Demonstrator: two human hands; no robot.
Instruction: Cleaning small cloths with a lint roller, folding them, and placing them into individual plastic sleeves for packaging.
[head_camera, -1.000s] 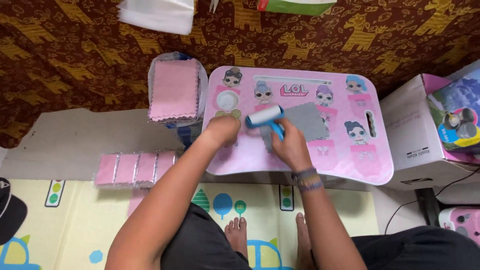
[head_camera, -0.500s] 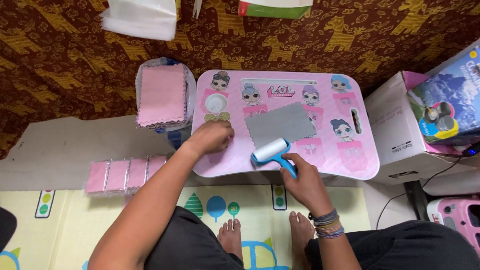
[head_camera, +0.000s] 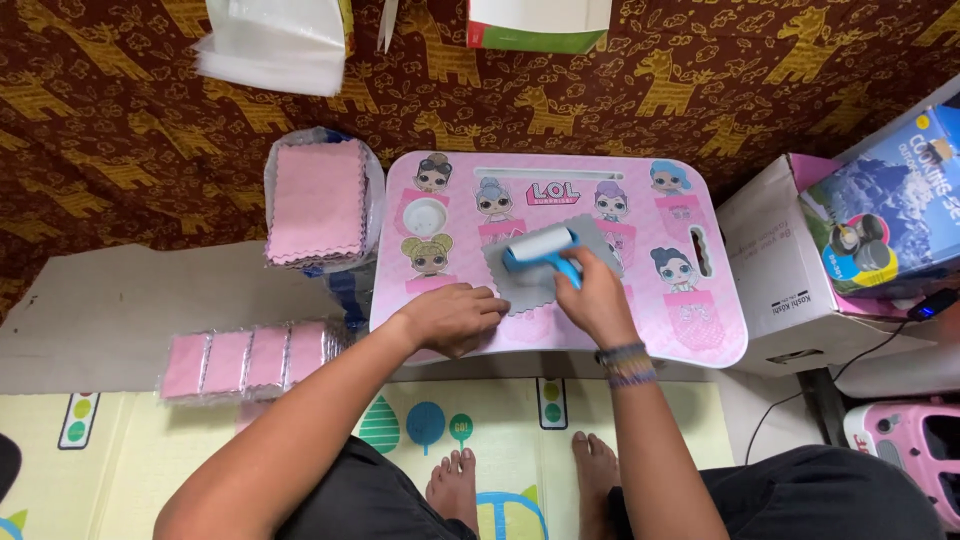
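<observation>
On the pink lap table (head_camera: 700, 335) lies a grey cloth (head_camera: 520, 285) – a blue-handled lint roller (head_camera: 541, 250) sits on it, right hand (head_camera: 592, 300) closed round the handle. Left hand (head_camera: 455, 317) lies flat, fingers spread, pinning the cloth's near edge. Stack of pink cloths (head_camera: 318, 200) just left of the table – wrapped pink packs (head_camera: 250, 357) nearer, on cardboard.

Lighting even and bright, diffuse, from above; no single source in view. Shadows soft and short: faint one under the near edge of the pink lap table (head_camera: 700, 340), another beneath the forearms. Mild sheen on the table's glossy top and on the clear wrap of the pink cloth stack (head_camera: 318, 200); no blown highlights. Focus sharp at centre. Slight motion softness on the right hand (head_camera: 595, 300). Wide-angle bowing toward the frame edges.
</observation>
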